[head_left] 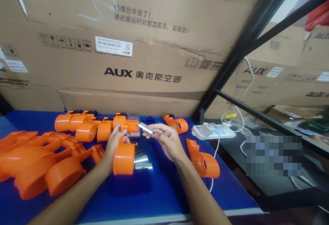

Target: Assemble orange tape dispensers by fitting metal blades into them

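My left hand (pixel 115 146) is closed around an orange plastic part (pixel 123 160) with a round cup-shaped end, held above the blue table. My right hand (pixel 167 139) pinches a small flat silver metal strip (pixel 145 128) between thumb and fingers. The strip's far end points toward the orange piece at the left fingertips; whether they touch, I cannot tell. More shiny metal strips (pixel 144 166) lie just right of the held part's round end. A phone-like flat device (pixel 137 135) is partly hidden behind my hands.
Several similar orange parts (pixel 64 173) are piled at the left, and a row with black pieces (pixel 86 132) stands behind. Two more orange parts (pixel 205 165) lie at the right. A white power strip (pixel 213 131) with cables sits by the black shelf frame; a large carton (pixel 144 94) forms the back.
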A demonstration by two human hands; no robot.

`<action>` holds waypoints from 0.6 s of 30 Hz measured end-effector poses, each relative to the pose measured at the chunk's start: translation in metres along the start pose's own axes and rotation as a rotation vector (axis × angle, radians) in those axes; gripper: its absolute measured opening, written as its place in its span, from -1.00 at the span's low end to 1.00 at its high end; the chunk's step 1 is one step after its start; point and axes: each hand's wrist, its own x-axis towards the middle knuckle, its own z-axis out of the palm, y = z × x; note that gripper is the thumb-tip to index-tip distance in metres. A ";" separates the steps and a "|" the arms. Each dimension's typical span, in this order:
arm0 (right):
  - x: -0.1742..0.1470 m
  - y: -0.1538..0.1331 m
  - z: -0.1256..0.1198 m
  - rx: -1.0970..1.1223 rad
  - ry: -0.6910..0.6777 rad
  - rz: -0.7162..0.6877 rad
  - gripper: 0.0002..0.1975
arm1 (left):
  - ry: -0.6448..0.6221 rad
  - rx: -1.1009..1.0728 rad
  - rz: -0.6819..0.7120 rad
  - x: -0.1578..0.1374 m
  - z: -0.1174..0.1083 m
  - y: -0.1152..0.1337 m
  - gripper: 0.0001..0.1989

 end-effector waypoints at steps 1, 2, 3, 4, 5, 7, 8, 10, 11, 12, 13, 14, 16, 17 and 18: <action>0.000 0.000 0.002 0.058 0.018 0.002 -0.77 | -0.001 0.013 0.011 -0.001 0.001 0.000 -0.60; 0.001 0.001 0.004 0.098 0.042 0.006 -0.76 | -0.004 0.022 0.022 -0.001 0.001 0.000 -0.58; 0.002 0.002 0.007 0.118 0.073 0.011 -0.76 | -0.009 0.026 0.032 -0.002 0.002 0.000 -0.57; 0.002 0.002 0.008 0.123 0.111 0.015 -0.78 | -0.015 0.032 0.038 -0.004 0.003 -0.001 -0.57; 0.003 0.003 0.010 0.118 0.152 0.017 -0.81 | -0.022 0.039 0.042 -0.005 0.003 -0.002 -0.58; 0.005 0.006 0.011 0.089 0.231 0.011 -0.83 | -0.041 0.052 0.046 -0.007 0.003 -0.003 -0.59; 0.006 0.007 0.011 0.071 0.264 0.004 -0.83 | -0.051 0.056 0.046 -0.007 0.003 -0.004 -0.60; 0.007 0.009 0.009 0.050 0.325 -0.008 -0.80 | -0.064 0.057 0.049 -0.007 0.001 -0.005 -0.60; 0.007 0.010 0.009 0.047 0.348 -0.007 -0.79 | -0.067 0.054 0.048 -0.006 0.001 -0.005 -0.59; 0.007 0.011 0.008 0.049 0.360 0.000 -0.78 | -0.068 0.053 0.044 -0.006 0.000 -0.006 -0.59; 0.008 0.012 0.008 0.053 0.362 0.011 -0.76 | -0.067 0.055 0.037 -0.005 0.000 -0.006 -0.58; 0.008 0.012 0.008 0.056 0.357 0.025 -0.74 | -0.066 0.059 0.029 -0.004 0.000 -0.006 -0.57; 0.008 0.014 0.009 0.061 0.332 0.045 -0.72 | -0.063 0.067 0.015 -0.004 0.001 -0.006 -0.56; 0.008 0.015 0.009 0.065 0.316 0.050 -0.71 | -0.057 0.068 0.014 -0.005 0.002 -0.006 -0.56; 0.008 0.015 0.010 0.070 0.303 0.051 -0.71 | -0.052 0.065 0.016 -0.006 0.003 -0.005 -0.56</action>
